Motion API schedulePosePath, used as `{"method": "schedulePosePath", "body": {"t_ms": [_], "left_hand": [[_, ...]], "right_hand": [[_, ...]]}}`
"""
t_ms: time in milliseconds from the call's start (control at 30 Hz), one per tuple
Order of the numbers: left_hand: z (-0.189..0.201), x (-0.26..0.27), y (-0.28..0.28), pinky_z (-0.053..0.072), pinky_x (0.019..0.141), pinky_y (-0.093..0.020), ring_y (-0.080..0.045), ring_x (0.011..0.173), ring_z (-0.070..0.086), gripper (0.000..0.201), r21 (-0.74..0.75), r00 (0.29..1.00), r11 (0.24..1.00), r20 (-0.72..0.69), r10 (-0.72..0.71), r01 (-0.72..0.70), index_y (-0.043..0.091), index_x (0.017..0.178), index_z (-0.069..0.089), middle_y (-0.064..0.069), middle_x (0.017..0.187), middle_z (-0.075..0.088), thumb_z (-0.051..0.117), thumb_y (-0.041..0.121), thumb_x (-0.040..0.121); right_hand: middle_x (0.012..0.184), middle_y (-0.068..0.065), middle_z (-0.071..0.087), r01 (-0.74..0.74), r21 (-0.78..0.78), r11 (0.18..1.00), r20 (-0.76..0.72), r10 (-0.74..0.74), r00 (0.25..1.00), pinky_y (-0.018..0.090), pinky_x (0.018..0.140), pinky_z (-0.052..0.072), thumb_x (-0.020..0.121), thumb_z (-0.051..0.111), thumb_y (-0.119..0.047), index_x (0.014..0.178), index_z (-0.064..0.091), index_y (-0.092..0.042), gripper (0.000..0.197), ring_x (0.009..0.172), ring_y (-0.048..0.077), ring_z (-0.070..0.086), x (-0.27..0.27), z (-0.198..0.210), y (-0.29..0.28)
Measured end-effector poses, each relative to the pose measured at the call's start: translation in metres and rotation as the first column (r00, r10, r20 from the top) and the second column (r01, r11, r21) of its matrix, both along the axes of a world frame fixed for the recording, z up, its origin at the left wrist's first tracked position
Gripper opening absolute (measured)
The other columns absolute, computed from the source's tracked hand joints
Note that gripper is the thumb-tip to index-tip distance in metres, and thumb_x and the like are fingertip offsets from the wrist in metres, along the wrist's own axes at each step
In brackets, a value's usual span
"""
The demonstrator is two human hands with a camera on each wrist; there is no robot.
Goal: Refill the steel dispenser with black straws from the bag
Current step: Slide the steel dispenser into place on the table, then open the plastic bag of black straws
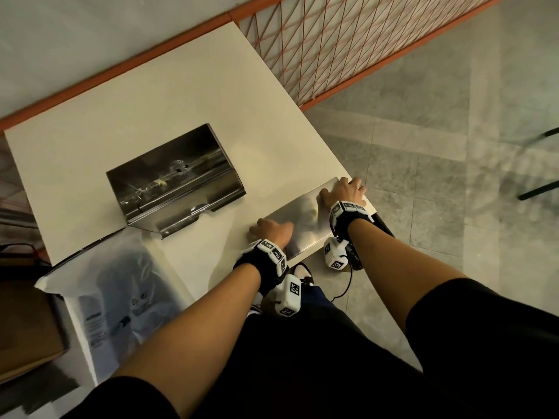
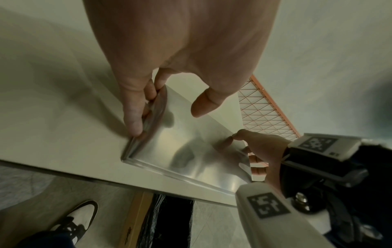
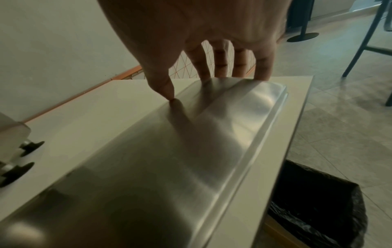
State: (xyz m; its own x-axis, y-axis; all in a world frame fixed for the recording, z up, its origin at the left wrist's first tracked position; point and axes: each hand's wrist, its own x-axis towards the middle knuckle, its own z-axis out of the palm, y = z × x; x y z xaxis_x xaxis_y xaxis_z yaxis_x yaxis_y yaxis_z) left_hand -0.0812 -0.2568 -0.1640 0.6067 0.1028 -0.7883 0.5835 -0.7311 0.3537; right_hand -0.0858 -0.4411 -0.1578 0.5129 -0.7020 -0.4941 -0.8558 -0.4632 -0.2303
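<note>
Left grip and right grip each hold an end of steel lid, flat on bench.

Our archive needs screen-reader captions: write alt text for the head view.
Both hands hold a flat steel lid at the near right corner of a white table, the left hand at one end, the right hand at the other. The open steel dispenser sits mid-table, a clear plastic bag to its left.

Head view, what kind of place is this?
Probably a café or eatery service corner: a steel straw dispenser on a white counter, a bag-lined bin beside it, and chair legs on the tiled floor.
</note>
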Motion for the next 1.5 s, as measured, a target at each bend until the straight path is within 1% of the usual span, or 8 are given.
{"method": "schedulePosePath", "body": {"t_ms": [200,333,533,767,867,1233,1367,1500], "left_hand": [[0.025,0.009,0.017,0.048,0.099,-0.041,-0.043,0.123,0.054,0.063,0.094,0.976,0.972,0.023,-0.218,0.215,-0.001,0.135,0.045,-0.022,0.139,0.047,0.059,0.035,0.084],[0.054,0.019,0.059,0.057,0.089,-0.039,-0.036,0.104,0.068,0.033,-0.046,0.951,0.954,0.112,-0.29,0.296,0.004,0.108,0.069,-0.018,0.112,0.072,0.056,0.03,0.092],[0.074,-0.002,0.172,0.052,0.063,-0.027,-0.02,0.072,0.069,0.015,-0.242,0.978,0.954,0.153,-0.142,0.176,0.016,0.108,0.065,-0.007,0.094,0.075,0.055,0.017,0.097],[0.063,-0.041,0.324,0.059,0.083,-0.05,-0.027,0.076,0.067,0.021,-0.173,0.955,0.973,0.226,0.191,-0.153,0.023,0.089,0.063,-0.007,0.085,0.071,0.059,0.003,0.096],[0.073,-0.051,0.368,0.05,0.086,-0.029,-0.024,0.095,0.066,0.01,-0.019,0.887,0.959,0.376,0.267,-0.281,0.014,0.102,0.068,-0.003,0.101,0.071,0.064,0.008,0.095],[0.045,-0.055,0.427,0.037,0.116,-0.049,-0.044,0.137,0.041,0.102,0.051,0.843,0.875,0.302,0.445,-0.481,0.008,0.154,0.03,-0.025,0.15,0.037,0.077,0.06,0.08],[0.027,-0.054,0.422,0.04,0.115,-0.049,-0.041,0.14,0.042,0.125,0.012,0.862,0.887,0.242,0.446,-0.462,0.005,0.155,0.027,-0.023,0.153,0.041,0.078,0.075,0.064],[0.029,-0.054,0.42,0.048,0.106,-0.042,-0.036,0.129,0.055,0.119,-0.024,0.856,0.885,0.246,0.456,-0.465,0.004,0.144,0.038,-0.014,0.141,0.057,0.081,0.074,0.057]], "right_hand": [[0.14,0.011,0.034,-0.088,-0.083,0.993,-0.044,0.085,0.995,0.053,0.101,0.033,0.084,0.061,-0.041,0.128,0.05,-0.014,0.053,0.13,0.034,0.033,0.009,0.019,0.02],[0.132,0.016,0.05,-0.273,-0.033,0.961,-0.066,0.27,0.96,0.046,0.095,0.041,0.088,0.054,-0.035,0.121,0.057,-0.011,0.041,0.121,0.038,0.048,0.021,0.043,0.047],[0.106,0.015,0.071,-0.527,0.336,0.78,-0.021,0.566,0.824,0.041,0.082,0.058,0.093,0.053,-0.032,0.11,0.068,-0.005,0.035,0.092,0.033,0.068,0.019,0.057,0.133],[0.081,0.01,0.073,-0.522,0.577,0.628,0.011,0.633,0.774,0.038,0.07,0.061,0.093,0.056,-0.02,0.095,0.068,-0.006,0.018,0.067,0.025,0.069,0.015,0.044,0.25],[0.079,0.008,0.071,-0.529,0.607,0.594,0.035,0.645,0.763,0.035,0.065,0.057,0.091,0.06,-0.021,0.091,0.067,-0.01,0.013,0.062,0.023,0.065,0.018,0.035,0.293],[0.116,0.013,0.06,-0.56,0.612,0.558,0.081,0.66,0.747,0.05,0.075,0.06,0.087,0.069,-0.033,0.127,0.054,-0.008,0.049,0.102,0.036,0.063,0.018,0.028,0.392],[0.13,0.017,0.057,-0.663,0.554,0.504,0.124,0.737,0.664,0.046,0.089,0.054,0.088,0.069,-0.03,0.132,0.052,-0.005,0.053,0.116,0.037,0.057,0.017,0.031,0.404],[0.126,0.011,0.061,-0.71,0.549,0.44,0.158,0.78,0.606,0.033,0.074,0.051,0.082,0.074,-0.035,0.131,0.053,-0.01,0.06,0.114,0.033,0.059,0.016,0.031,0.411]]}}
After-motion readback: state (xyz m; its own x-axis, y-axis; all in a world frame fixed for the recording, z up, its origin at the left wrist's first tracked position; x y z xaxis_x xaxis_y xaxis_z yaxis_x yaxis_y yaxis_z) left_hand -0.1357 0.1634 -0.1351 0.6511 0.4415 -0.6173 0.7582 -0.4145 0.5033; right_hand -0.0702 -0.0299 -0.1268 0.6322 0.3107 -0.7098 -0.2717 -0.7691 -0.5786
